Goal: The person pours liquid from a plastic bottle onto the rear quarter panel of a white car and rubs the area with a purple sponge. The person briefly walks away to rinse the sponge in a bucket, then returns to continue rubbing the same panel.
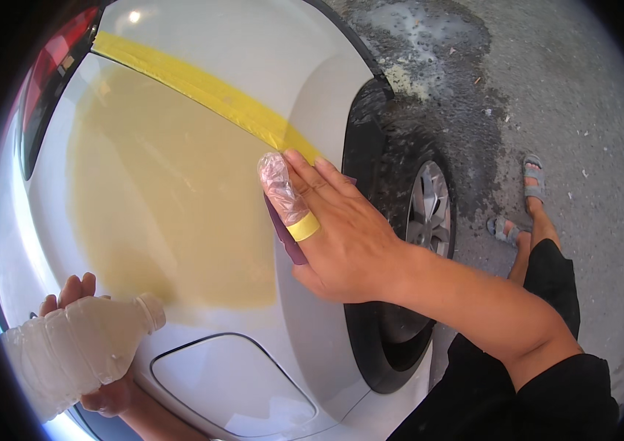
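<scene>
My left hand is wrapped round a cloudy, ribbed plastic bottle, tilted with its mouth toward the car panel. The bottle hides part of my fingers. My right hand presses a purple sheet of sandpaper flat against the panel near the wheel arch, fingers pointing up toward the tape. Clear plastic film, fixed with a yellow band, covers one of its fingers. The silver-white car panel carries a large tan, smooth filler patch left of that hand. Yellow masking tape runs along the panel seam above.
Below the patch is a closed fuel flap. To the right sit the black wheel arch trim and a wheel. A red tail light is at upper left. Wet asphalt and my sandalled feet lie beyond.
</scene>
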`<state>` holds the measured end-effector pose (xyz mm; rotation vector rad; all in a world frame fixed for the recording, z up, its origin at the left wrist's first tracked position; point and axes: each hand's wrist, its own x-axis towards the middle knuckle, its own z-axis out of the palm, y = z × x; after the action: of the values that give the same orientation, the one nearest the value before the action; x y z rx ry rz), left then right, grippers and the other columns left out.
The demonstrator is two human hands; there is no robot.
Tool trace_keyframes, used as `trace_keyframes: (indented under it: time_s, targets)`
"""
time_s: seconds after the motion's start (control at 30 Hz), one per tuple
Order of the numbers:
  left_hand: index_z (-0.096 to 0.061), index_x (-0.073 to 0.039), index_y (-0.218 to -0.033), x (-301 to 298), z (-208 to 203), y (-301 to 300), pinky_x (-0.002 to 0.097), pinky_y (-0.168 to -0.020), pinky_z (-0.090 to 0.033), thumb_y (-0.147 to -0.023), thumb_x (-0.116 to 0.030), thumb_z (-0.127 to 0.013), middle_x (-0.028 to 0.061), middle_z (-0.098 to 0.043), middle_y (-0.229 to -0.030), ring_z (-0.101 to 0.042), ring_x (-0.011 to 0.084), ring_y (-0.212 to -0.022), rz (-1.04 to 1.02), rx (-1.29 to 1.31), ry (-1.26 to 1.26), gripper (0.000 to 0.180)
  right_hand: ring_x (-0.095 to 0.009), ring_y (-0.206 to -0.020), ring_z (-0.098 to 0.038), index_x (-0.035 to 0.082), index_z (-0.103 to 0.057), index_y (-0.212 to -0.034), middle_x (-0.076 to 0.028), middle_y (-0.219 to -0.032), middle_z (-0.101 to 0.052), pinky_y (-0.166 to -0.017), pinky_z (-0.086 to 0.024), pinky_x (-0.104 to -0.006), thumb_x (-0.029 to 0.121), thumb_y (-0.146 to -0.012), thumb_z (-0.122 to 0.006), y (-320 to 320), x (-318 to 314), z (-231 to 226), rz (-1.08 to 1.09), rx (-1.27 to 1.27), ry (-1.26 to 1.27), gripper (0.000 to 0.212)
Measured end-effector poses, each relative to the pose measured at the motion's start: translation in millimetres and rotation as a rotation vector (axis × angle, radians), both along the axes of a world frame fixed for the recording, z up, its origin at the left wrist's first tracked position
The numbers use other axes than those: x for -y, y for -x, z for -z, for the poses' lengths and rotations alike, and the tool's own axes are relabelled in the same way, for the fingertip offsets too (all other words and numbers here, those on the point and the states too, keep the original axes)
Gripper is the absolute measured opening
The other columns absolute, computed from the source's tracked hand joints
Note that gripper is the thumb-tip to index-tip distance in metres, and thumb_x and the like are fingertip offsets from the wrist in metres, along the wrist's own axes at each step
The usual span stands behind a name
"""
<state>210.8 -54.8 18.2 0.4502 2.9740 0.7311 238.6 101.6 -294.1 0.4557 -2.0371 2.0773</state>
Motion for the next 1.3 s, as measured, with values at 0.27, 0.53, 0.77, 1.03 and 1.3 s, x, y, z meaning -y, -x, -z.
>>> trace_keyframes:
  time_s: [0.27,0.53,0.77,1.03,1.3]
  targets:
    - [-0.023,0.0,-0.151,2,-1,-1,0.0508,-0.112,-0.036,-0.075,-0.082,-0.057,0.0278,-0.039,-0.149,-0.039,0.0454,-0.138,0.006,0.004,0.009,0.117,-0.048,-0.142,-0.028,-0.003,-0.024,-0.15,-0.033,-0.149,-0.033,-0.118,-0.021,-0.0545,0.014,-0.082,-0.063,-27,9,-17,0.004,0.001,0.003,0.08]
    - [-0.024,0.0,-0.151,4,-4,2,0.0523,-0.112,-0.035,-0.075,-0.083,-0.057,0.0274,-0.038,-0.149,-0.039,0.0454,-0.138,0.032,0.037,-0.008,0.117,-0.048,-0.142,-0.028,-0.003,-0.018,-0.151,-0.032,-0.148,-0.035,-0.117,-0.02,-0.0563,0.012,-0.083,-0.062,-31,5,-24,-0.012,-0.002,0.004,0.083]
    - [-0.024,0.0,-0.151,-3,1,1,0.0514,-0.113,-0.034,-0.075,-0.083,-0.057,0.0269,-0.038,-0.15,-0.038,0.0454,-0.138,-0.02,-0.008,0.035,0.117,-0.044,-0.144,-0.03,-0.004,-0.023,-0.15,-0.031,-0.152,-0.032,-0.117,-0.022,-0.0546,0.015,-0.081,-0.065,7,-1,-6,0.0,0.021,-0.092,0.083]
    - [-0.023,-0.002,-0.151,-3,0,3,0.0513,-0.114,-0.033,-0.073,-0.082,-0.06,0.0271,-0.035,-0.151,-0.036,0.0451,-0.14,-0.025,0.013,0.009,0.118,-0.044,-0.144,-0.028,0.0,-0.022,-0.151,-0.03,-0.149,-0.035,-0.119,-0.019,-0.0542,0.013,-0.079,-0.066,4,2,-1,0.016,-0.009,-0.044,0.086]
    - [-0.024,-0.005,-0.151,-6,-3,1,0.0546,-0.115,-0.029,-0.073,-0.079,-0.063,0.0254,-0.036,-0.152,-0.036,0.0444,-0.14,-0.021,0.052,0.029,0.115,-0.04,-0.149,-0.019,-0.002,-0.022,-0.152,-0.025,-0.157,-0.027,-0.121,-0.011,-0.0505,0.025,-0.086,-0.062,-81,-3,-27,-0.283,-0.154,0.058,0.082]
